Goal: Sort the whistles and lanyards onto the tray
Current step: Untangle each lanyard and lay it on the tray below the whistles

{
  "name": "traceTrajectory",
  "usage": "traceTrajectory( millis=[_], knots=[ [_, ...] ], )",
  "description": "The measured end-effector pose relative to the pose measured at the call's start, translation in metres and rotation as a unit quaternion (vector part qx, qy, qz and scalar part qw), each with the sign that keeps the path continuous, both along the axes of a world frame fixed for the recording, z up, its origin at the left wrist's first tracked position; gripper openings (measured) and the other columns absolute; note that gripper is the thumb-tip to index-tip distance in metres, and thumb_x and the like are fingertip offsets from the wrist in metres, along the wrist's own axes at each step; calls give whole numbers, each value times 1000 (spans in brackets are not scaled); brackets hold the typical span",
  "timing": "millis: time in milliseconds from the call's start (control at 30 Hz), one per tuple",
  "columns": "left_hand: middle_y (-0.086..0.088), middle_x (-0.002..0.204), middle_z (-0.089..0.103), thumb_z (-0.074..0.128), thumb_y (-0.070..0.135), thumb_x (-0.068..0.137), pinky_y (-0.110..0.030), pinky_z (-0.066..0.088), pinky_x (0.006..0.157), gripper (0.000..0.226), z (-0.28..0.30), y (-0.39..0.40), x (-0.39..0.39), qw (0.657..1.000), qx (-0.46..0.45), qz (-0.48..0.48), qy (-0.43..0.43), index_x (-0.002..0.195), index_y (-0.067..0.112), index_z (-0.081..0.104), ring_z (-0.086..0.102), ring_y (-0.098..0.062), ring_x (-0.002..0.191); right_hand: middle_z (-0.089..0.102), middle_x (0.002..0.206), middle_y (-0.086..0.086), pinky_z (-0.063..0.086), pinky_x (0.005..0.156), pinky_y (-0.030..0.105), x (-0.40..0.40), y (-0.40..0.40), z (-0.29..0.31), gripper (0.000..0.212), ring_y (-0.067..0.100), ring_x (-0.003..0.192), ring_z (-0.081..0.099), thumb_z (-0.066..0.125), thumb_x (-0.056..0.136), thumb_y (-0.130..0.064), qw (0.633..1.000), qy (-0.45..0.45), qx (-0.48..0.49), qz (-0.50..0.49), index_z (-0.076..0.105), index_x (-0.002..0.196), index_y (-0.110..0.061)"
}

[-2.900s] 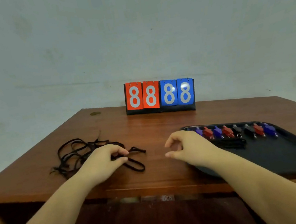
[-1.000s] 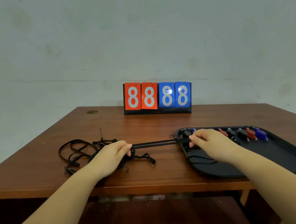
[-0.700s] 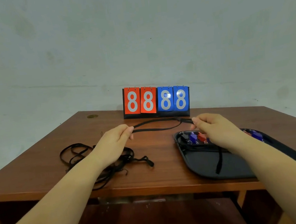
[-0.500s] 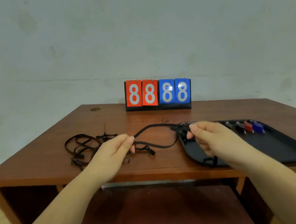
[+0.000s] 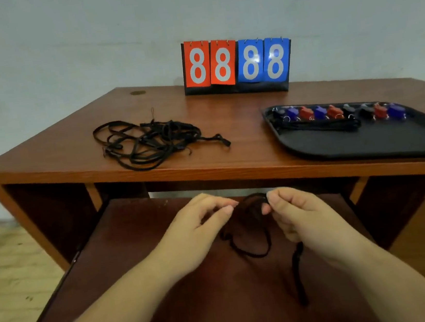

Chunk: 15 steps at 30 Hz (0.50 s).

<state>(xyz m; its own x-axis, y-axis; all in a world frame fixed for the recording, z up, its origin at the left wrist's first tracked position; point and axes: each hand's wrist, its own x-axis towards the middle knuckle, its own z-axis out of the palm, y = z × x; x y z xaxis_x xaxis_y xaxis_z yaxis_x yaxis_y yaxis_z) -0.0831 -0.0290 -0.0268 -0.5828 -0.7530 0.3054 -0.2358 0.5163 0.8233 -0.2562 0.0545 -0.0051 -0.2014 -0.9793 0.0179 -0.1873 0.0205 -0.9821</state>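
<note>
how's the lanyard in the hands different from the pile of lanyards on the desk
The held lanyard is a single cord, pinched by the left hand and right hand below the desk edge, hanging in loops. The lanyard pile is several cords tangled together, lying untouched on the desk. Both are thin black cord.

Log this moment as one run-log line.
hands: left hand and right hand pinch one lanyard below desk edge | pile: on desk | tray: whistles, lanyards
</note>
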Motion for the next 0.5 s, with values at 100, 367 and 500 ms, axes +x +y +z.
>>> traceTrajectory(
  millis=[100, 367, 500],
  knots=[
    [13, 100, 62, 61, 35, 85, -13, 43, 84, 17, -1, 2, -1, 998, 55, -24, -1, 101, 41, 61, 57, -1, 91, 33, 51, -7, 20, 42, 18, 2, 1, -3, 31, 5, 43, 25, 42, 96, -26, 999, 22, 2, 22, 59, 73, -16],
    [5, 70, 69, 62, 20, 85, -13, 48, 68, 12, 5, 3, 1, 988, 136, -63, 44, 75, 21, 68, 64, -1, 69, 38, 47, -12, 26, 43, 15, -1, 0, -10, 35, 2, 43, 31, 44, 95, -33, 995, 99, 26, 14, 63, 66, -31],
    [-1, 81, 74, 64, 30, 74, -18, 53, 68, 19, 5, 5, -1, 968, 226, -83, 76, 87, 18, 70, 69, -11, 72, 39, 47, -12, 26, 42, 15, 0, -1, -13, 38, 2, 42, 31, 43, 96, -32, 996, 72, 39, 23, 63, 63, -32]
  ],
)
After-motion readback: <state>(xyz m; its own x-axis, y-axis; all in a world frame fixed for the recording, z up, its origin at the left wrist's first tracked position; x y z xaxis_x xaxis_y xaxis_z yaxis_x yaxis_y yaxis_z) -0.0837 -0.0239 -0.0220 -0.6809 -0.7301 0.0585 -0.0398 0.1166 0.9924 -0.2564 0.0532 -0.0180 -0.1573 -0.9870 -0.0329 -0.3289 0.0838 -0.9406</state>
